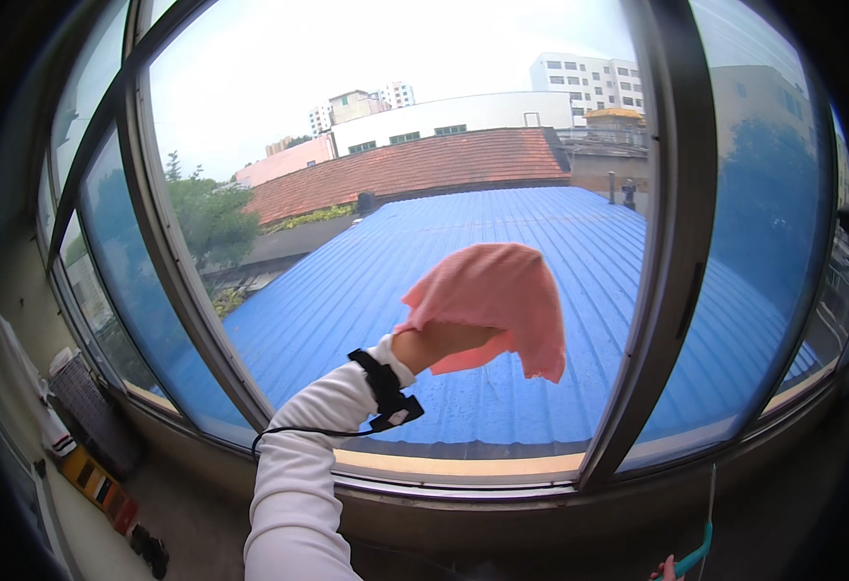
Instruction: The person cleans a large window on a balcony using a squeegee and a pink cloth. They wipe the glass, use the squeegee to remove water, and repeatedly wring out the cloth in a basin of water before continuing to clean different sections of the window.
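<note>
A pink cloth drapes over the left grip, raised before the window frame; it covers the fingers, so I cannot tell whether they are clenched. A black strap rings the white sleeve behind. Lower right, the right grip grasps a teal handle. Outside spreads a blue ribbed roof.

A red-tiled roof lies at twelve o'clock, beyond a blue corrugated roof; a white multi-storey building rises at one o'clock; a leafy green tree stands at ten o'clock; indoors, at eight o'clock, a grey woven basket stands near a yellow-and-red crate.
</note>
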The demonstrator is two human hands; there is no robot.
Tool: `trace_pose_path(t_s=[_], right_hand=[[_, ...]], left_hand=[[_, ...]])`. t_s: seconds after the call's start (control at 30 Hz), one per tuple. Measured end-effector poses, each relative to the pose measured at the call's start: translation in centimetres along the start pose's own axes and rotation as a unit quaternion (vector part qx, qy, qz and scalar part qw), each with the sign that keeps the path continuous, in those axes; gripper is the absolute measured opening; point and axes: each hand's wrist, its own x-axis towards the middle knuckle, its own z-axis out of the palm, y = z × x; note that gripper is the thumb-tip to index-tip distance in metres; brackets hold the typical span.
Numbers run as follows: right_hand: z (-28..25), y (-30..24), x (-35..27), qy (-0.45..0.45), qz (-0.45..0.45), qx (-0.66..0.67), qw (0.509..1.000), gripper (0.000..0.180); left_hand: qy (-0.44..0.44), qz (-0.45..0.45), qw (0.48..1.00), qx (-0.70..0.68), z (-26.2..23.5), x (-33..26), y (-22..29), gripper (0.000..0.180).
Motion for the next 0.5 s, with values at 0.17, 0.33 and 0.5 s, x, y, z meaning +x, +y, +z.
trace_pose_path(t_s=[0.17, 0.33, 0.5], right_hand=[[2.1, 0.9, -1.4, -0.005, -0.024, -0.046, 0.999, 0.025], [6.1, 1.7, -4.2, -0.036, -0.037, -0.03, 0.998, 0.024], [9.7, 2.4, -6.5, -0.061, -0.031, -0.044, 0.997, 0.024]], left_hand=[[0.248, -0.034, 0.869, 0.426, -10.5, -10.3, -8.3, 0.066], [0.384, -0.1, 0.776, 0.49, -21.4, -18.8, -15.5, 0.063], [0.463, -0.145, 0.728, 0.484, -20.1, -27.1, -17.3, 0.06]])
